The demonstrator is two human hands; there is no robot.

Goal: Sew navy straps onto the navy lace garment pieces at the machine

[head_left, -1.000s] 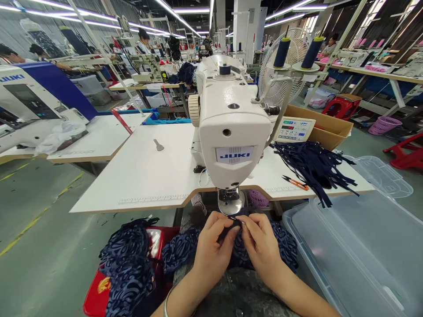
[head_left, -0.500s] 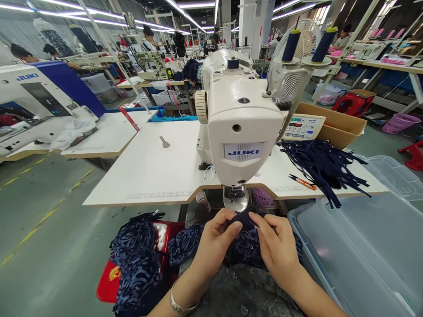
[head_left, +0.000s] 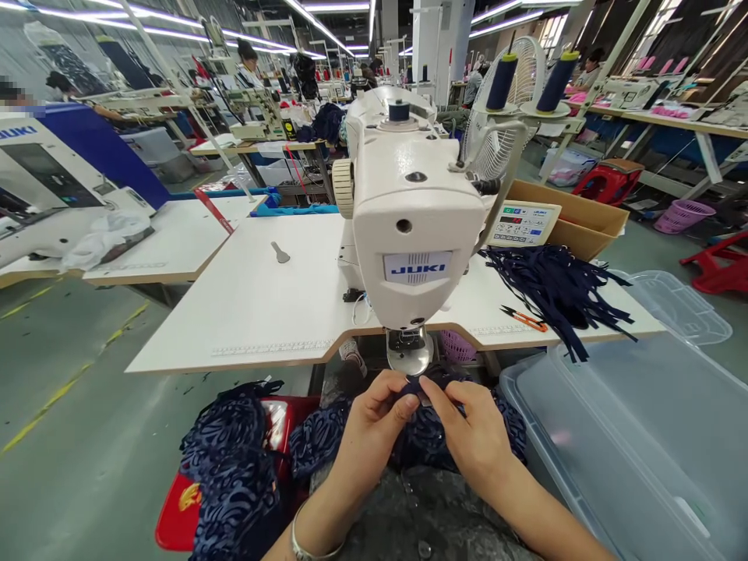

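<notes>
My left hand (head_left: 374, 428) is pinched around a small dark navy piece of fabric (head_left: 414, 386), between thumb and forefinger. My right hand (head_left: 473, 428) grips the same fabric from the other side, its fingertips close to the left thumb. Below, a navy patterned garment (head_left: 424, 438) lies across my lap; whether the pinched piece belongs to it is partly hidden by my fingers. Just beyond my fingertips is the rounded metal sewing bed (head_left: 410, 360) of a white sewing machine (head_left: 418, 206). The fabric sits in front of this bed, not visibly under the needle.
More patterned garments (head_left: 227, 460) are heaped on a red stool (head_left: 169, 518) at left. Orange-handled thread snips (head_left: 529, 319) and navy strips (head_left: 555, 292) lie on the white sewing table (head_left: 251, 296). A clear plastic bin (head_left: 631, 421) stands at right.
My right fingertips have moved left, nearer to the left thumb, leaving less fabric visible between the hands. The whole view has shifted slightly.
</notes>
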